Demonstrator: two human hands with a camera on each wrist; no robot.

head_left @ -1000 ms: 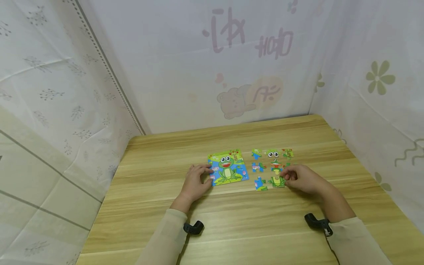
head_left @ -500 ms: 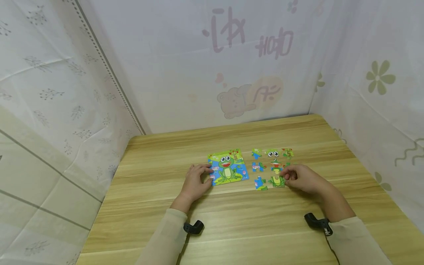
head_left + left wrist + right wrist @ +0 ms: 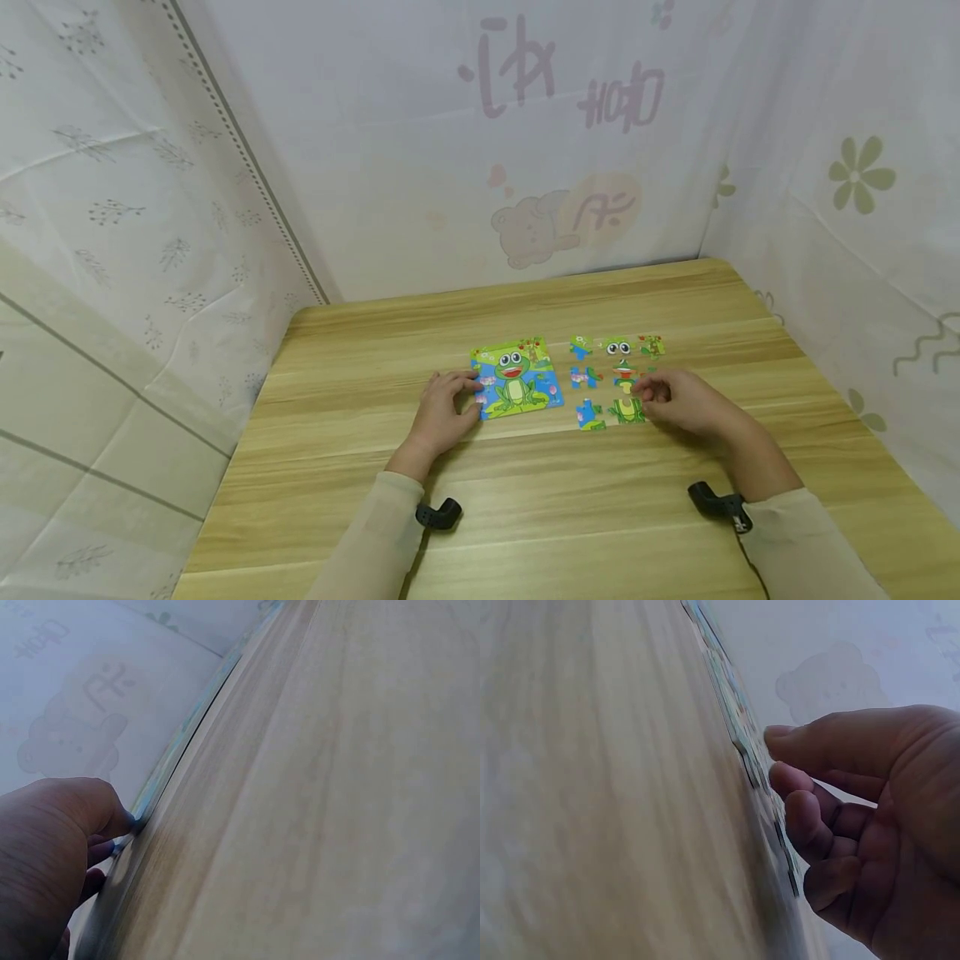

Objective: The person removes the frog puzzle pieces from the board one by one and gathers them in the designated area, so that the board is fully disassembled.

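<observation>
A square frog picture board point(image 3: 516, 379) lies on the table, its left edge touched by the thumb and fingers of my left hand point(image 3: 442, 412). In the left wrist view the thumb point(image 3: 112, 814) sits against the thin edge of the board. To the right are several loose jigsaw pieces, spaced in rows, among them an eyes piece point(image 3: 618, 347), a mouth piece point(image 3: 624, 374) and a belly piece point(image 3: 627, 409). Beside the belly piece my right hand point(image 3: 686, 404) has loosely curled fingers. The right wrist view shows its thumb point(image 3: 817, 746) apart from the index finger, no piece visible between them. This hand hides part of the right-hand column.
The wooden table point(image 3: 525, 508) has a back edge against a printed white curtain point(image 3: 412, 167). Black wrist cameras point(image 3: 439, 515) sit at both sleeves. More pieces, such as a blue corner piece point(image 3: 589, 414), lie between the board and my right hand.
My right hand has shifted very slightly upward over the loose pieces, covering a little more of the middle row's right piece. The left hand and board have not moved.
</observation>
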